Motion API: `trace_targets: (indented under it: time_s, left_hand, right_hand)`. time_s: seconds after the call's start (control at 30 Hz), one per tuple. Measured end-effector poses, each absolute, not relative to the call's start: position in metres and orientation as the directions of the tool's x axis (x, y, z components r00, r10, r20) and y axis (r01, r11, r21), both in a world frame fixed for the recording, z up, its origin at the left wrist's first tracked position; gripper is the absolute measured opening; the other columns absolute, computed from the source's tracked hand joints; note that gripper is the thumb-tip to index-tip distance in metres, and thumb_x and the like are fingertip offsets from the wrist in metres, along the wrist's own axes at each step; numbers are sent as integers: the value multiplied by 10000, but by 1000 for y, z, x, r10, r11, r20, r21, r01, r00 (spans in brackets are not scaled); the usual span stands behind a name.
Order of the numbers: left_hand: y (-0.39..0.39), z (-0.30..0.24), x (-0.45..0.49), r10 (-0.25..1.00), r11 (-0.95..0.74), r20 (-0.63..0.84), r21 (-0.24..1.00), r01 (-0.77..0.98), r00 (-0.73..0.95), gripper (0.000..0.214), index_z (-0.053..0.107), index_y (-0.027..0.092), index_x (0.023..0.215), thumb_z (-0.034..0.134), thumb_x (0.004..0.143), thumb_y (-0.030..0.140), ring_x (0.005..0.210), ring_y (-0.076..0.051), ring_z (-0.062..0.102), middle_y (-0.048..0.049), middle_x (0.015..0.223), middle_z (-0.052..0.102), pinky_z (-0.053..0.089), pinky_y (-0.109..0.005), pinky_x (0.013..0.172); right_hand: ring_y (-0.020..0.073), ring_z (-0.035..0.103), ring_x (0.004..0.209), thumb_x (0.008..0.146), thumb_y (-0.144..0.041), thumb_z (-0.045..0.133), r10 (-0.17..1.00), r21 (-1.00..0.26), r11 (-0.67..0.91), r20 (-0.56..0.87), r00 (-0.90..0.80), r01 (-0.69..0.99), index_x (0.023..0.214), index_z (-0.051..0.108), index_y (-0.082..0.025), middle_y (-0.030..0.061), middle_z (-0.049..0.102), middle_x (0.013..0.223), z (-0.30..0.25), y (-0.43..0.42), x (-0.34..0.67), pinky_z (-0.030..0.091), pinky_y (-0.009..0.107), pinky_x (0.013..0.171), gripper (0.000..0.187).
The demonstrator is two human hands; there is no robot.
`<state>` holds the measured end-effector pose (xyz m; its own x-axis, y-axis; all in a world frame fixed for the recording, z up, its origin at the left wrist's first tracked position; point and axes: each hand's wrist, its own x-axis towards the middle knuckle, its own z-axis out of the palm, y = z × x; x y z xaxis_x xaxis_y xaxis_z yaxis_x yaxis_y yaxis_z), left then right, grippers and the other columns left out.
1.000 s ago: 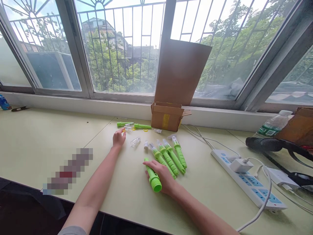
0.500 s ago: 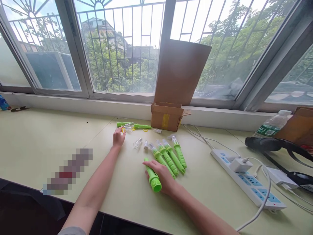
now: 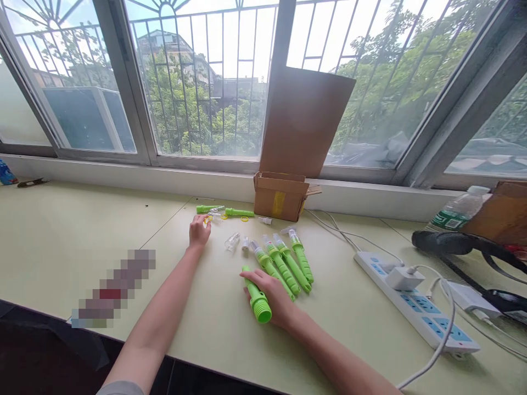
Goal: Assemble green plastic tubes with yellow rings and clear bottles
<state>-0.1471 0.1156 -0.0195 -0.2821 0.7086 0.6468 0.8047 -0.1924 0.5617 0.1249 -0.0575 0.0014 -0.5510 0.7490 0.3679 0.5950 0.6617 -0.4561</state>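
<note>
My right hand (image 3: 274, 296) is wrapped round a green plastic tube (image 3: 257, 299) with a ribbed end, lying on the pale table (image 3: 82, 236). Just beyond it lie several finished green tubes with clear caps (image 3: 284, 258), side by side. My left hand (image 3: 198, 230) reaches far forward, fingers curled at a small yellow ring (image 3: 208, 219); whether it grips the ring I cannot tell. Two more green parts (image 3: 224, 210), another yellow ring (image 3: 245, 218) and loose clear caps (image 3: 233, 240) lie near it.
A small open cardboard box (image 3: 280, 196) stands by the window sill with a cardboard sheet (image 3: 307, 120) leaning behind it. A white power strip (image 3: 415, 302) with cables lies at right, then a water bottle (image 3: 457, 214) and a black strap (image 3: 461, 244).
My left hand has shifted slightly back from the yellow ring. The right hand keeps its hold on the green tube.
</note>
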Motion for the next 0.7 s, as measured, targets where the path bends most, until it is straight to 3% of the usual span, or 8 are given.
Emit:
trace_targets:
  time_s: [0.2, 0.37, 0.7]
  left_hand:
    - [115, -19, -147, 725, -185, 627, 578, 795, -287, 246, 598, 190, 1071, 556, 830, 220, 895, -219, 655, -87, 1022, 678, 502, -339, 833]
    - [114, -19, -146, 749, -172, 596, 599, 782, -291, 227, 592, 190, 1072, 533, 861, 245, 780, -208, 678, -63, 865, 710, 513, -320, 753]
    - [115, -21, -146, 773, -180, 575, 602, 778, -266, 300, 607, 220, 1125, 498, 849, 177, 753, -196, 681, -41, 833, 713, 512, -307, 749]
  right_hand:
    - [178, 601, 737, 827, -208, 559, 749, -454, 662, 363, -554, 596, 1129, 611, -238, 49, 628, 904, 3, -58, 125, 463, 291, 714, 307]
    - [179, 600, 731, 833, -217, 559, 749, -456, 662, 367, -552, 595, 1128, 614, -237, 50, 633, 895, 2, -58, 125, 462, 288, 707, 301]
    - [181, 600, 729, 830, -211, 558, 748, -456, 663, 372, -550, 593, 1135, 611, -241, 49, 634, 902, 2, -58, 125, 466, 290, 708, 312]
